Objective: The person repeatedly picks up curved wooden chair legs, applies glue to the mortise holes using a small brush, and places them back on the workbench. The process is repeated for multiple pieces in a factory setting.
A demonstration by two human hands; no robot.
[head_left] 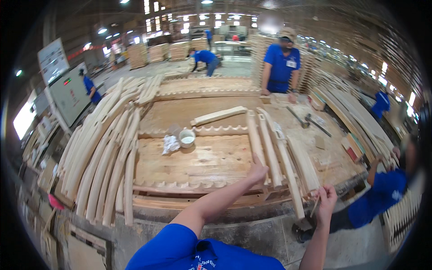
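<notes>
My left hand [258,171] grips the near part of a long pale wooden bar [254,135], which lies lengthwise across the notched rack on the bench. In the fingers of my right hand [326,197], out past the bench's near edge, is a thin stick [314,208]; its lower tip is too small to make out. Right of the held bar lie several similar shaped bars [269,150], some reaching over the near edge. A white cup [186,138] stands on the boards, touching or close to a crumpled white wrapping [171,144].
Many curved wooden bars [99,157] are piled along the bench's left side. A squared wooden piece [219,115] lies beyond the cup. A hammer [317,124] rests at the right. One co-worker [282,67] stands across the bench; another person [377,198] bends close on my right.
</notes>
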